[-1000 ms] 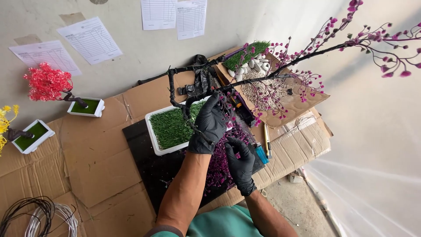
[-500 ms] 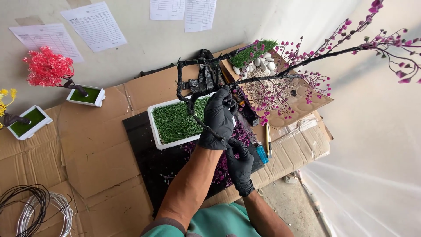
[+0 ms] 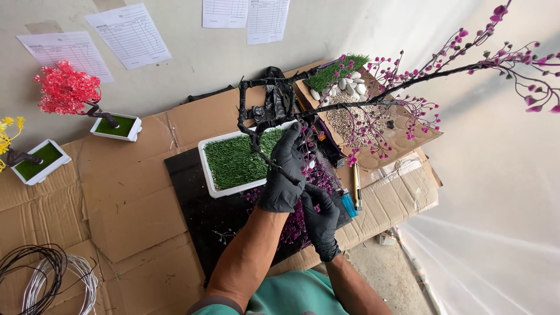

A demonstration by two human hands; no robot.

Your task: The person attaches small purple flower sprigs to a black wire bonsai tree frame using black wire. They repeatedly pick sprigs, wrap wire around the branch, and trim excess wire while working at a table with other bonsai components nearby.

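My left hand (image 3: 286,169), in a black glove, is shut on the black wrapped-wire trunk (image 3: 252,125) of an artificial tree. The trunk bends into a square loop above a white tray of fake grass (image 3: 205,175). A long branch with magenta blossoms (image 3: 466,64) reaches to the upper right. My right hand (image 3: 319,219), also gloved, sits just under the left, its fingers curled on the trunk's lower end. Loose purple flower sprigs (image 3: 326,182) lie on the black mat (image 3: 192,204) beside both hands.
A cardboard box (image 3: 402,143) holds gravel, white pebbles (image 3: 350,87) and a grass patch. A blue lighter (image 3: 349,204) and a pen-like tool (image 3: 356,185) lie to the right. At left stand a red potted tree (image 3: 67,90), a yellow one (image 3: 32,160) and wire coils (image 3: 46,280).
The tree has tipped a little, so its long blossom branch now points higher to the upper right. Both hands keep their hold on the trunk.
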